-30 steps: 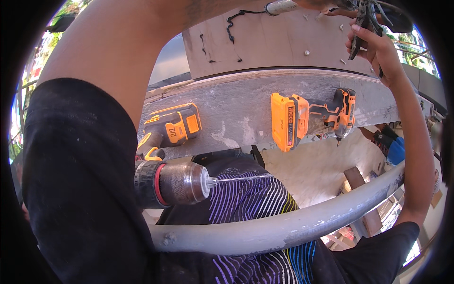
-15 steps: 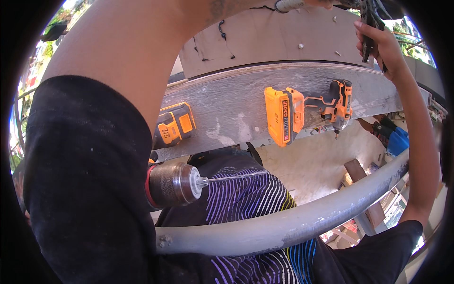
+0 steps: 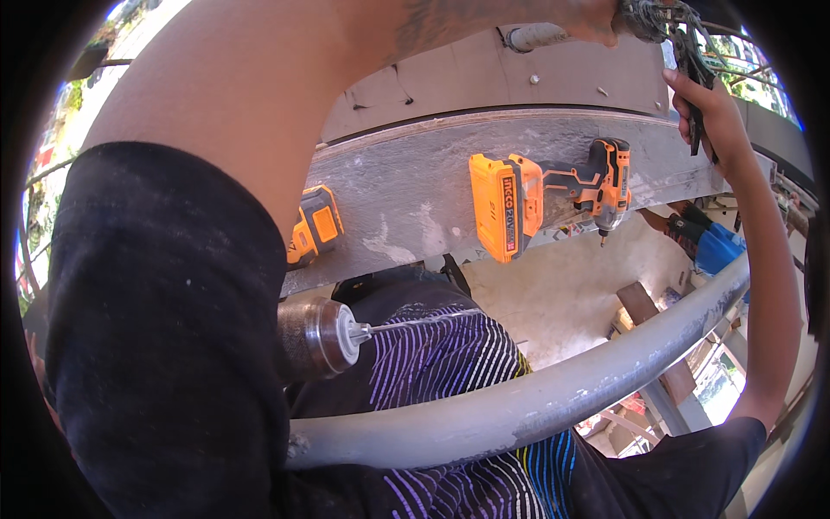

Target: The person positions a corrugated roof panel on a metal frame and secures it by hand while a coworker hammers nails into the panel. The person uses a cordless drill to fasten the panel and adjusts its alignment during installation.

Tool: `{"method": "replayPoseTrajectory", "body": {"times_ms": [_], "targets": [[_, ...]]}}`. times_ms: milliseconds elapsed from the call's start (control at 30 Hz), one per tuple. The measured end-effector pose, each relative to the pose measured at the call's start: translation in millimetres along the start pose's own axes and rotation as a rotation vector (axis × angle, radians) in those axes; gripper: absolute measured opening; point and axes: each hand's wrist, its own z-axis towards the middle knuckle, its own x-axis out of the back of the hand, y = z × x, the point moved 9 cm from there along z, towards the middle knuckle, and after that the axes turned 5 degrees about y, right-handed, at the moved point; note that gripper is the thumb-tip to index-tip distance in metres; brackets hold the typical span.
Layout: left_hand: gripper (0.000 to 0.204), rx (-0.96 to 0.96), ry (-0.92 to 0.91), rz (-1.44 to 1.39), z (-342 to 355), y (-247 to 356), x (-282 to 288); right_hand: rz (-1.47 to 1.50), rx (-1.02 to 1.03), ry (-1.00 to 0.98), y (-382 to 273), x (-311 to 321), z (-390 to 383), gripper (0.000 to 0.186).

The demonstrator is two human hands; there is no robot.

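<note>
At the top, my left hand (image 3: 594,22) has curled fingers against a dark, wire-wrapped fitting (image 3: 650,19); what it grips is unclear. My right hand (image 3: 716,117) is closed on dark pliers (image 3: 692,60) just below that fitting. An orange-and-black impact driver (image 3: 609,184), battery attached, lies on a dusty grey plank (image 3: 398,203). Another orange battery tool (image 3: 316,225) is partly hidden behind my left arm. Lower down, a drill's metal chuck (image 3: 322,337) with a long bit pointing right sticks out beside my black sleeve.
A curved grey pipe (image 3: 519,406) crosses in front of my body. Beyond the plank is a pale panel (image 3: 484,82) with a short pipe (image 3: 536,36). Below at right are a floor (image 3: 562,303), wooden pieces (image 3: 635,307) and another person's legs in blue (image 3: 713,246).
My left arm and hand have shifted right and slightly down. My right hand with the pliers sits lower and farther right. The plank and tools appear higher and farther left in view.
</note>
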Motion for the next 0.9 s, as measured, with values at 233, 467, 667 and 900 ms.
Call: {"method": "replayPoseTrajectory", "body": {"times_ms": [233, 467, 667, 900], "targets": [[0.058, 0.015, 0.001, 0.002, -5.2, -3.0, 6.1, -0.044, -0.010, 0.001, 1.5, -2.9, -18.5, 0.054], [0.059, 0.051, -0.011, 0.025, -17.4, -12.1, 21.8, 0.034, 0.072, -0.068, -19.3, -28.1, -7.9, 0.061], [0.059, 0.082, -0.010, 0.048, -28.0, -23.2, 37.2, 0.092, 0.143, -0.148, -51.4, -51.1, 9.1, 0.058], [0.060, 0.141, 0.007, 0.087, -53.5, -43.2, 62.0, 0.275, 0.175, -0.252, -137.9, -115.9, 17.7, 0.029]]}}
